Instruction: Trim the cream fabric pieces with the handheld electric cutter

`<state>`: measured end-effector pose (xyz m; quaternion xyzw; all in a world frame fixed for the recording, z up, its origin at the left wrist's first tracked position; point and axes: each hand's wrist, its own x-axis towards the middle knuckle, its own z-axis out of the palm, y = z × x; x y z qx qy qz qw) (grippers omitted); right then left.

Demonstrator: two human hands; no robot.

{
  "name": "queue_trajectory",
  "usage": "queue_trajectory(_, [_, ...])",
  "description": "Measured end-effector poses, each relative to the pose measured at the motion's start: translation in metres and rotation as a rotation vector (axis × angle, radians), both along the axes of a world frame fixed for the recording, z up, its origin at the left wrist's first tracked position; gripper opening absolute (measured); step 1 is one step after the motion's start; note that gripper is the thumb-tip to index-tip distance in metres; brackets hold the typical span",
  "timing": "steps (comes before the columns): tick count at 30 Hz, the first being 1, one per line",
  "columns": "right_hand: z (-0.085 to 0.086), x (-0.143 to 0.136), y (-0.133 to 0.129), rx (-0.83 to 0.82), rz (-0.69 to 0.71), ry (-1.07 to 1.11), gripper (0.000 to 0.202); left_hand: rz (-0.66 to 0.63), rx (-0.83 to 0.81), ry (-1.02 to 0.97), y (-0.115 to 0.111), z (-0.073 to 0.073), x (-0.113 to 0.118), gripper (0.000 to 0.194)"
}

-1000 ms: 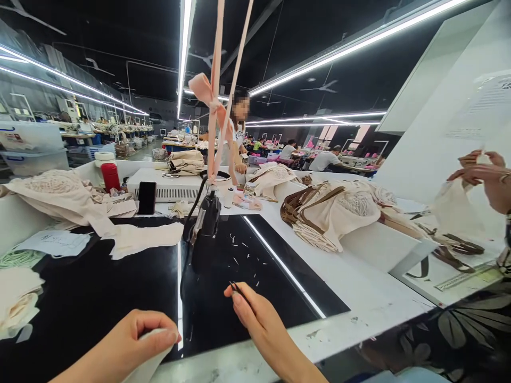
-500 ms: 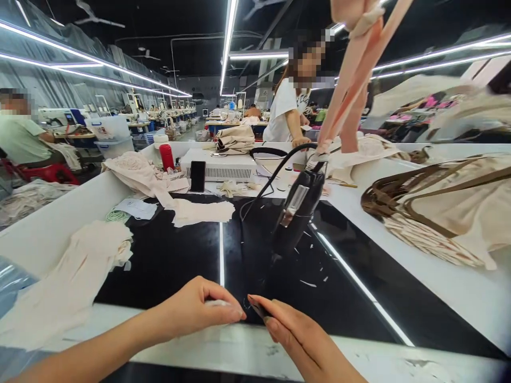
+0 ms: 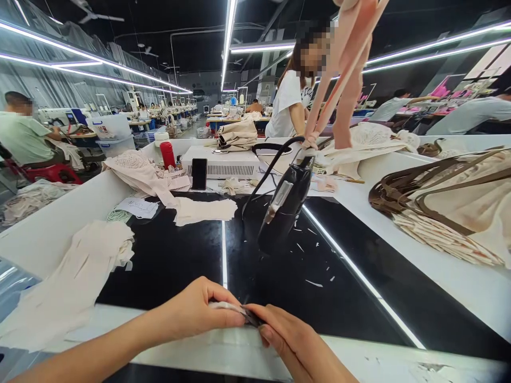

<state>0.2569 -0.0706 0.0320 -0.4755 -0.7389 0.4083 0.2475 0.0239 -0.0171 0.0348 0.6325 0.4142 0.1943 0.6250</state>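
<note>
My left hand (image 3: pixel 203 308) pinches a small pale piece of fabric (image 3: pixel 225 306) between thumb and fingers, above the front edge of the black table panel (image 3: pixel 179 271). Just right of it, my right hand (image 3: pixel 283 330) is closed on a small dark metal tool (image 3: pixel 251 317), which looks like thread snips. The tool's tip meets the pale piece at my left fingertips. Beyond my hands a black cutting device (image 3: pixel 285 207) hangs tilted from pink fabric strips (image 3: pixel 343 69). Small white scraps (image 3: pixel 314 283) lie on the black panel.
Cream fabric pieces (image 3: pixel 75 276) are piled at the left. A phone (image 3: pixel 199 174), red bottle (image 3: pixel 167 155) and white vented box (image 3: pixel 223 164) stand at the back. Fabric with brown straps (image 3: pixel 451 197) lies right. A person (image 3: pixel 287 106) stands behind the table; others sit farther off.
My hands have come together, so the dark tool now meets the pale piece. The hanging black device has swung left and nearer. The standing person's hand has left the table's back edge.
</note>
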Motion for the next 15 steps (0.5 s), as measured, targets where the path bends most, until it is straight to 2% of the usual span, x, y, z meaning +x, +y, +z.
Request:
queue_trajectory(5, [-0.002,-0.002,0.001,0.061,0.014,-0.040,0.054,0.004,0.021,0.079,-0.002,0.002,0.002,0.030])
queue_trajectory(11, [-0.012,-0.001,0.002,0.134,0.039,-0.049,0.049,0.014,0.030,0.082,-0.004,0.009,0.004,0.023])
queue_trajectory(15, [-0.014,-0.001,0.002,0.160,0.037,-0.043,0.048,0.021,0.042,0.085,-0.004,0.009,0.005,0.022])
